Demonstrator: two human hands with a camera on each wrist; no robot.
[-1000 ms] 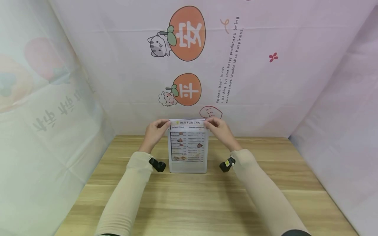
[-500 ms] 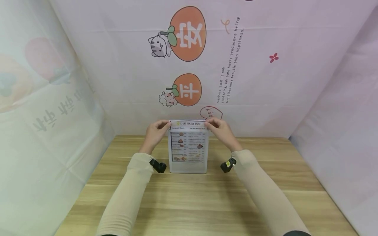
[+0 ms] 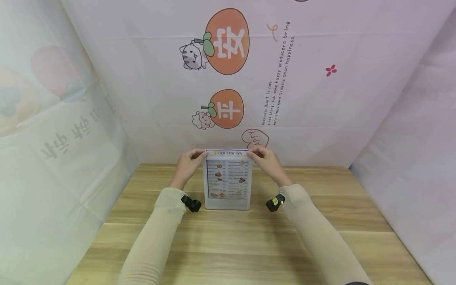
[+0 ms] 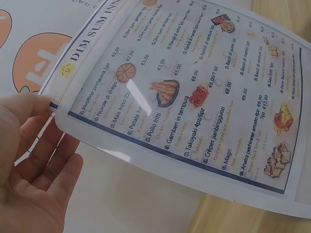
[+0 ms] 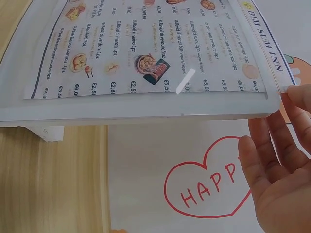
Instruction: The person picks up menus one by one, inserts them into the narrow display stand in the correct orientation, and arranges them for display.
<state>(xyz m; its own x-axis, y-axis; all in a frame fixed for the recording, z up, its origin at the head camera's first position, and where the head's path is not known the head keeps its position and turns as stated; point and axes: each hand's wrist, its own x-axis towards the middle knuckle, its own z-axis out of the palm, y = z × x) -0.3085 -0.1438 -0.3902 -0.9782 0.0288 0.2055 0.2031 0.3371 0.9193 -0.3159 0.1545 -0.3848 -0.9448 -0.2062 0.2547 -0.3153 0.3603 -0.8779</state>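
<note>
A printed menu sheet (image 3: 229,178) headed "DIM SUM INN" stands inside a clear upright sign holder (image 3: 228,204) on the table. Its heading strip sticks out above the holder's top edge, and a blank band shows below the print. At the sheet's upper left corner my left hand (image 3: 187,167) pinches it between thumb and finger. My right hand (image 3: 268,164) pinches the opposite top corner. In the left wrist view the other fingers of the left hand (image 4: 41,170) curl behind the holder. The right wrist view shows the right hand (image 5: 282,167) likewise at the corner.
The wooden table (image 3: 228,253) runs up to a white printed cloth (image 3: 153,99) hung behind the holder. More cloth (image 3: 420,150) closes off both sides. A foot of the holder (image 5: 48,133) shows in the right wrist view.
Both hands have moved down a little with the menu sheet, which has slid deeper into the sign holder. Less of the sheet stands above the holder's top. The holder has stayed in place.
</note>
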